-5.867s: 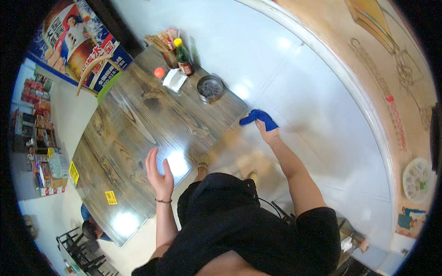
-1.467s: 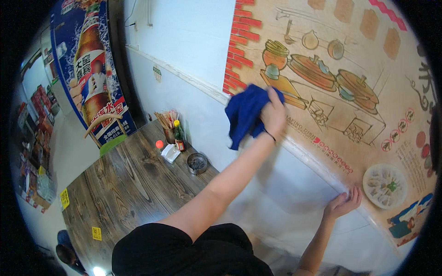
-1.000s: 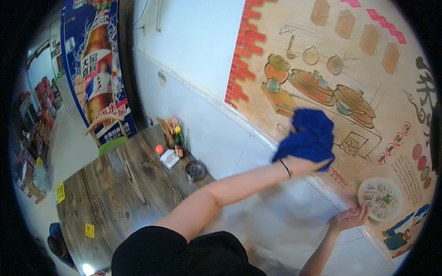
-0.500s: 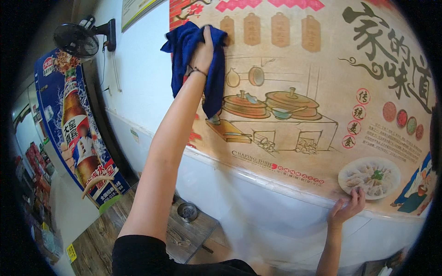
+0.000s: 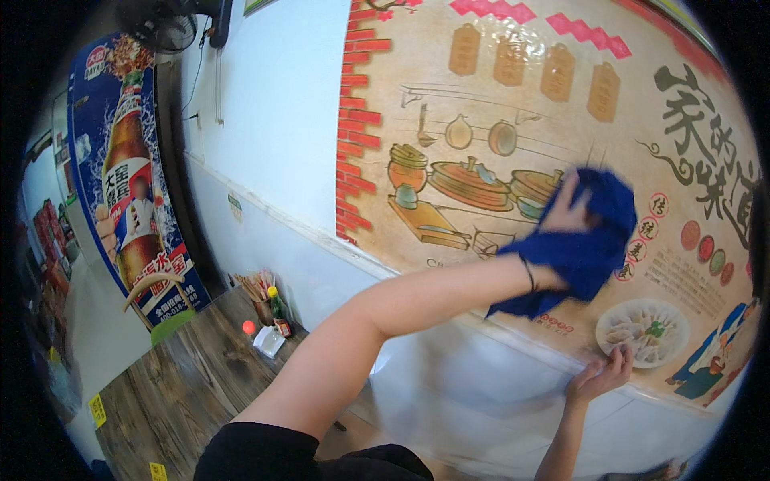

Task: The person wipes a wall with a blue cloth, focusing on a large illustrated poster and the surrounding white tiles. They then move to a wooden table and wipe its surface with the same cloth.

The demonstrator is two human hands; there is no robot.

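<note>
White wall (image 5: 273,96) fills most of the view, with a big tan poster (image 5: 449,104) covering its right part. Tall blue banner (image 5: 83,160) with a beer-bottle picture at far left. Dark wood table (image 5: 184,377) at lower left, set against the wall. Left arm, bare below a black sleeve, reaches up and rightward across the poster. Blue cloth (image 5: 611,220) is up there, right of the poster's middle, its long axis slanting from lower left to upper right, roughly in line with the forearm. Left hand (image 5: 568,212) is wrapped up in it: cloth lies around the palm and past the fingers on the right side, so no gap between them. Fingers look loosely bent with the cloth in hold; blurred, can't tell how tight. Right hand (image 5: 611,375) is farther off, below the cloth, apart from it: part-open, fingers slightly spread, holding nothing, tips at the lower rim of the printed dumpling plate (image 5: 642,327). On the table, smallest stuff: chopstick holder (image 5: 263,310), white tissue box (image 5: 269,342), yellow-capped bottle (image 5: 278,314), red round cap (image 5: 249,328).
</note>
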